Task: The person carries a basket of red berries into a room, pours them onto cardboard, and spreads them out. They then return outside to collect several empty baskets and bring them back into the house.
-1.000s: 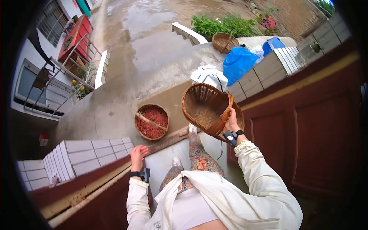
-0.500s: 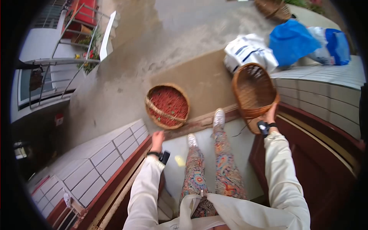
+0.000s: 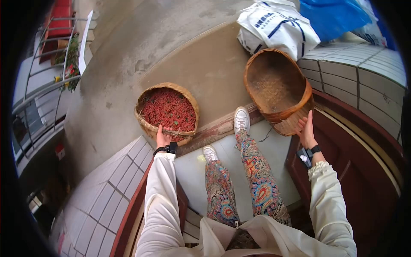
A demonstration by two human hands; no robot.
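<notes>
A round woven basket (image 3: 195, 105) full of small red fruits or peppers (image 3: 167, 105) stands at the left on the concrete. Its handle (image 3: 150, 127) lies tilted toward me, and my left hand (image 3: 163, 136) is closed around the handle's near part. To the right is a deep brown woven basket (image 3: 274, 85), its inside bare but for some small bits at the bottom. My right hand (image 3: 306, 130) is at the near end of this basket, fingers apart, touching or very near its wooden edge (image 3: 291, 122).
A white bag (image 3: 274, 25) and a blue bag (image 3: 334, 19) rest beyond the brown basket. Tiled ledges (image 3: 372, 85) flank both sides, with a dark red door (image 3: 355, 184) at the right. A doorsill (image 3: 214, 133) crosses before my feet.
My left hand has moved up to the red-filled basket and taken its handle. My right hand's fingers have spread at the brown basket's end. The view has moved closer to both baskets.
</notes>
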